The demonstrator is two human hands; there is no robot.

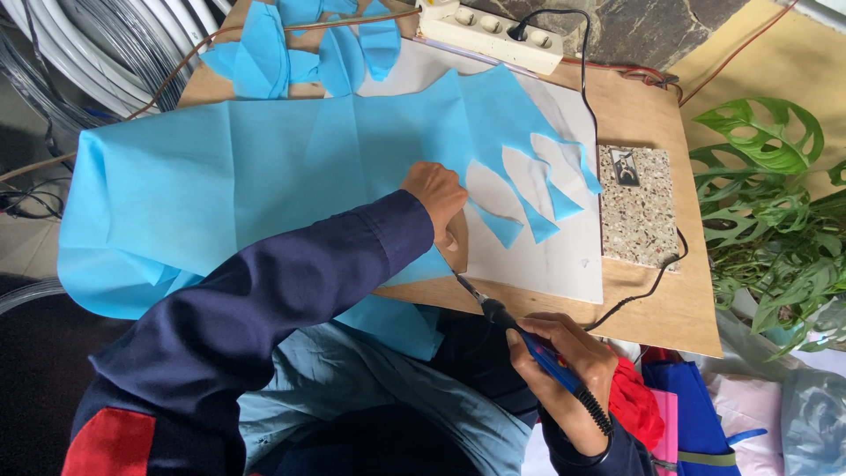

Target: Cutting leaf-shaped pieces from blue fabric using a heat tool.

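Wooden table (634,115) beneath; right hand (564,370) grips cutting pen (529,348) pointing up-left, left hand (438,198) flat on blue fabric (220,194).

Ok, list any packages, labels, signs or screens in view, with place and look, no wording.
Small label or picture: on the speckled stone slab at the table's right side; a dark rectangle with a pale figure, too small to make out.
No packages, signs or screens show.

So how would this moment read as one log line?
left hand: pressing blue fabric | right hand: holding corded cutting pen | tip at fabric edge
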